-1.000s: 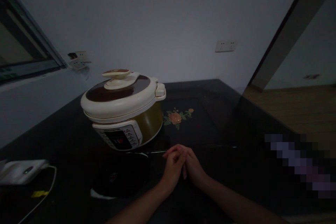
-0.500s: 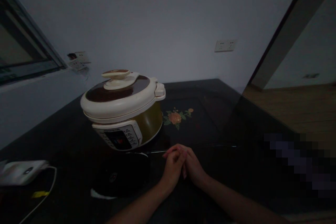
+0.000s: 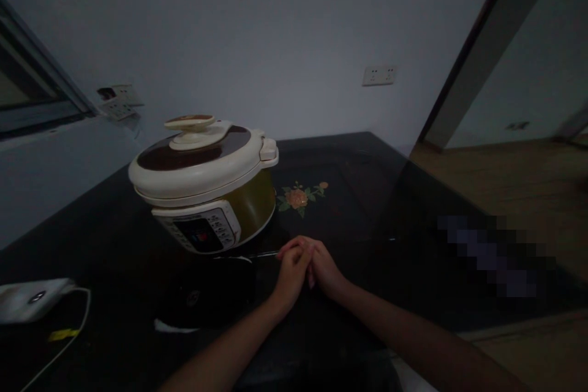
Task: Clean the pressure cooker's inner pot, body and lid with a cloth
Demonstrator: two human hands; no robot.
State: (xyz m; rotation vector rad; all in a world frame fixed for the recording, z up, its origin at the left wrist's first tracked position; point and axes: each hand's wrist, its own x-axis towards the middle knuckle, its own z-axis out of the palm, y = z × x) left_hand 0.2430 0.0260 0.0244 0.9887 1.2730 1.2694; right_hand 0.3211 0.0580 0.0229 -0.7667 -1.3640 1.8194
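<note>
Clasped together above the dark tabletop, my left hand (image 3: 294, 269) and my right hand (image 3: 324, 266) have their fingers folded into each other. Both are closed, and no object shows in them. Just beyond them to the left stands an electric pressure cooker (image 3: 250, 205) with a cream rim, olive body and brown lid; its lid is on. A black flat item (image 3: 211, 294) with a whitish edge lies left of my hands, its kind unclear in the dim light. A printed flower (image 3: 296, 198) decorates the surface ahead of my hands.
A white device (image 3: 34, 300) with a white cable (image 3: 85, 318) and a yellow tag (image 3: 63, 335) lies at left. Wall sockets (image 3: 379, 75) are behind the dark table (image 3: 358, 196). A pixelated patch (image 3: 491, 257) covers something on the right. A window (image 3: 32, 86) is at far left.
The whole view has shifted slightly, so things appear a little further left and higher. My hands stay clasped, and the cooker stands in the same place on the table.
</note>
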